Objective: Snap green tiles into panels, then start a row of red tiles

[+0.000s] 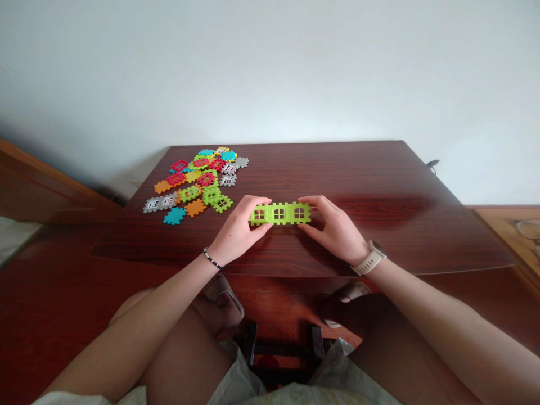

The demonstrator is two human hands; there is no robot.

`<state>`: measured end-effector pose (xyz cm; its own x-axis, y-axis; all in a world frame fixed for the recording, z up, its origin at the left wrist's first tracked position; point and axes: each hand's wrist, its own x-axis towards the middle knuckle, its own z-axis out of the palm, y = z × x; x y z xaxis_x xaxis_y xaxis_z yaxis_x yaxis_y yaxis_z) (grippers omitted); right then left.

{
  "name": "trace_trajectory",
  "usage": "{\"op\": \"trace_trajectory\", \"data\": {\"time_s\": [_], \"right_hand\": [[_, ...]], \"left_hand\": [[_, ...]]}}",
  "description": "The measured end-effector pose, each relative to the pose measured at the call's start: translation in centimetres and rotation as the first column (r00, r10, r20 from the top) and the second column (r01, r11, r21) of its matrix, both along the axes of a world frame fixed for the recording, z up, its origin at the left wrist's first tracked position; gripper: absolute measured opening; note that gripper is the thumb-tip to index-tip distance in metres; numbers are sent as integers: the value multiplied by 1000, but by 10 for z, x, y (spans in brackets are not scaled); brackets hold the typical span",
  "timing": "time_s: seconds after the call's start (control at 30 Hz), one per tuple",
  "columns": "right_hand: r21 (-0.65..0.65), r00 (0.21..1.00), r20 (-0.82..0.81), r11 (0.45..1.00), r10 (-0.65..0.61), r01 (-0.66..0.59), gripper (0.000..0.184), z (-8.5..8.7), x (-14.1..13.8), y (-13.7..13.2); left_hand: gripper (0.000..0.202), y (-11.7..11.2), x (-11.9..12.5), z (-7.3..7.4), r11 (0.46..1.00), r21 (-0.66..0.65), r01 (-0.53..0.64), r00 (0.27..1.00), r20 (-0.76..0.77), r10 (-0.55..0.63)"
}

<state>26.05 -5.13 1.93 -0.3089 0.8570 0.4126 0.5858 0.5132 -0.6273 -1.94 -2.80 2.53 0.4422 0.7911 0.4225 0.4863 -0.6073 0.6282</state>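
**Three green tiles joined in a row, loose ones lying at the left**

At the far left of the table (379, 185) we are looking at a pile of loose tiles (198, 183): red, orange, grey, teal, yellow and green pieces lying flat, overlapping one another, well apart from our hands. None of them is being touched.

Moving right, our left hand (238, 230) is reaching in from below with the wrist low over the table edge and a thin bracelet (212, 259) on it. Its fingers are curling over the top and the thumb is pressing from the near side, so it is pinching the left end of the green strip (280, 214).

The strip is standing on edge near the middle of the table, three window tiles locked side by side. That much, we are judging, is built; the pile is what remains unused.

Our right hand (335, 228), with a pale watch (370, 257) at the wrist, is mirroring the left and is closing finger and thumb on the right end of the strip.
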Motion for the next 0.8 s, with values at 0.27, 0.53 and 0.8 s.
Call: {"op": "trace_trajectory", "data": {"time_s": [0.27, 0.53, 0.8], "right_hand": [[-26, 997, 71, 999, 31, -30, 46, -2, 0, 3], [-23, 990, 111, 996, 88, -86, 31, -3, 0, 5], [-24, 985, 149, 996, 83, -80, 32, -5, 0, 6]], "left_hand": [[43, 2, 1, -6, 999, 28, 17, 997, -70, -15], [39, 2, 0, -12, 1000, -1, 14, 989, -147, -14], [37, 3, 0, -13, 1000, -17, 5, 987, -162, -8]]}}
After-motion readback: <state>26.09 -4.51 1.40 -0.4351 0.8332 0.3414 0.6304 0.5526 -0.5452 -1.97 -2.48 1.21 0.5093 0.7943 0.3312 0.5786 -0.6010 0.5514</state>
